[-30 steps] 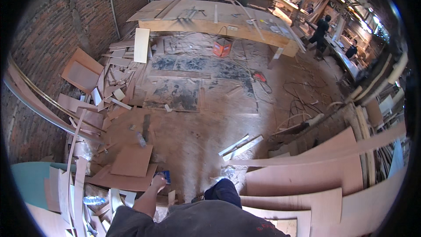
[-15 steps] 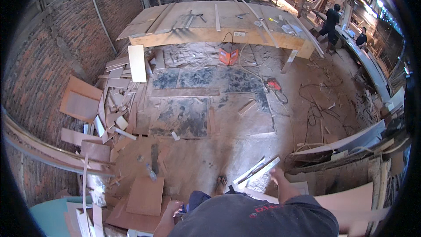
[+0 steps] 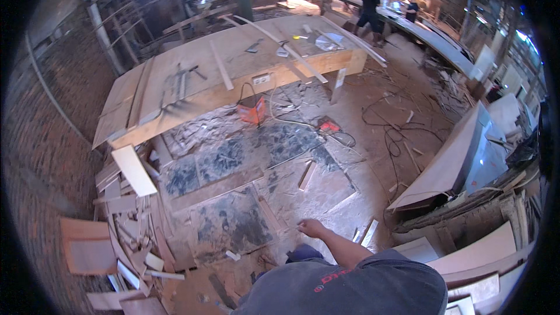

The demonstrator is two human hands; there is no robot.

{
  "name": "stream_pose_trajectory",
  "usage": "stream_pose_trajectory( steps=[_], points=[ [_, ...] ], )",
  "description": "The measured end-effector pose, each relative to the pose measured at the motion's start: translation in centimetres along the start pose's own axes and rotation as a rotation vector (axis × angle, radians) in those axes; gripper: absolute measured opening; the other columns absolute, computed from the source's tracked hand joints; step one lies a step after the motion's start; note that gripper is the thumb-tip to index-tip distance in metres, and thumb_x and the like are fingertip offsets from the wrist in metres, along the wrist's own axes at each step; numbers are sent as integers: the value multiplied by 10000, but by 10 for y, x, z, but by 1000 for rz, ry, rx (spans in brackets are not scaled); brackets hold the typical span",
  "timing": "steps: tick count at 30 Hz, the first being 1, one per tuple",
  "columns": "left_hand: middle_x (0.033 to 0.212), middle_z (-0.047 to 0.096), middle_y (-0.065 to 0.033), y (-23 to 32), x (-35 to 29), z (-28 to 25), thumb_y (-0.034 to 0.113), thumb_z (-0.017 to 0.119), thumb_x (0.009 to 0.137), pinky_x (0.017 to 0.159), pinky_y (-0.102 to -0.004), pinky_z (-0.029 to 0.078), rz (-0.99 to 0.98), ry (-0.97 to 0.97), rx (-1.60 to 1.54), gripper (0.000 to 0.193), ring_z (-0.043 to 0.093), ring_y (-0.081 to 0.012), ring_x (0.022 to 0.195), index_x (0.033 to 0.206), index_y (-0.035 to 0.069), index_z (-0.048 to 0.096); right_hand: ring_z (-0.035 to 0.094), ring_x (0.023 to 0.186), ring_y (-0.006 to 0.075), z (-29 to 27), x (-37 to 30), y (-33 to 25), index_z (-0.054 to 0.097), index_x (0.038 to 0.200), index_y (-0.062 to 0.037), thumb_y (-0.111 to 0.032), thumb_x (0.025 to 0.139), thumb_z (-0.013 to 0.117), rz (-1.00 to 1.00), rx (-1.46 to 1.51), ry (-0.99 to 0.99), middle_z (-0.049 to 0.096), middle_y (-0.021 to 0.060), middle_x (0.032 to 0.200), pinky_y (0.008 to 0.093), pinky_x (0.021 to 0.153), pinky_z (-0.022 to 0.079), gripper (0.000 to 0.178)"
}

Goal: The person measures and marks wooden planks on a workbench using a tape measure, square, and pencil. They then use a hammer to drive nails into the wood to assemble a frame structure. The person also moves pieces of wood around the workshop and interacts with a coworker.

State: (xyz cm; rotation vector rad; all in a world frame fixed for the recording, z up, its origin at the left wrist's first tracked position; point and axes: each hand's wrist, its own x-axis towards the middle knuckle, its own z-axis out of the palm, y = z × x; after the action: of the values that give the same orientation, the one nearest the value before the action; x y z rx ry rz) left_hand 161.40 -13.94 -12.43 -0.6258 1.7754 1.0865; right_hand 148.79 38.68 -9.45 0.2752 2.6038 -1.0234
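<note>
My right hand [image 3: 312, 228] is held out in front of my body over the dusty floor, its fingers curled in and nothing visible in them. Below and to its right, pale wood strips [image 3: 368, 233] lie on the floor, apart from the hand. My left hand is out of sight. Ahead stands a large wooden worktable [image 3: 186, 58] with loose strips, a hammer [image 3: 197, 72] and a plastic bag [image 3: 330, 41] on top. An orange box-shaped thing [image 3: 252, 111] rests at the table's front side, and a red power tool [image 3: 328, 124] with a cord lies on the floor.
Wood offcuts [image 3: 137, 239] are heaped at the left by a brick wall [image 3: 46, 140]. Dark cables [image 3: 394, 128] loop across the floor at right. Leaning boards [image 3: 443, 163] line the right side. A person in dark clothes [image 3: 368, 6] stands at a far bench, with another person [image 3: 412, 9] beyond.
My view has turned to the right, so the table sits further left and closer. My right hand has swung forward and left, away from the pale strips. My left hand has left the view.
</note>
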Motion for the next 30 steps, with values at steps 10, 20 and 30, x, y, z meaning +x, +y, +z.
stream_pose_trajectory(
  steps=[10, 20, 30],
  points=[
    [775, 632, -55, 322, 202, -176, 187, 556, 964, 491, -362, 515, 150, 134, -217, 135, 630, -175, 637, 1025, 104, 644, 698, 936, 300, 43, -94, 213, 751, 947, -182, -259, 798, 640, 252, -555, -555, 716, 85, 947, 448, 790, 552, 201],
    [848, 735, -76, 604, 295, -109, 238, 731, 863, 624, -344, 550, 258, 147, 30, 206, 685, -191, 708, 915, 40, 723, 683, 1044, 358, -173, 332, 183, 723, 1134, -185, -486, 835, 707, 550, -172, 47, 724, 152, 1118, 459, 908, 537, 424],
    [839, 752, -106, 731, 429, -164, 379, 755, 826, 710, -393, 551, 602, 29, 551, 294, 711, -233, 743, 854, 88, 783, 685, 702, 203, -470, 641, -2, 747, 952, -58, -223, 860, 716, 103, 152, 865, 713, 106, 753, 362, 654, 530, 192]
  ],
)
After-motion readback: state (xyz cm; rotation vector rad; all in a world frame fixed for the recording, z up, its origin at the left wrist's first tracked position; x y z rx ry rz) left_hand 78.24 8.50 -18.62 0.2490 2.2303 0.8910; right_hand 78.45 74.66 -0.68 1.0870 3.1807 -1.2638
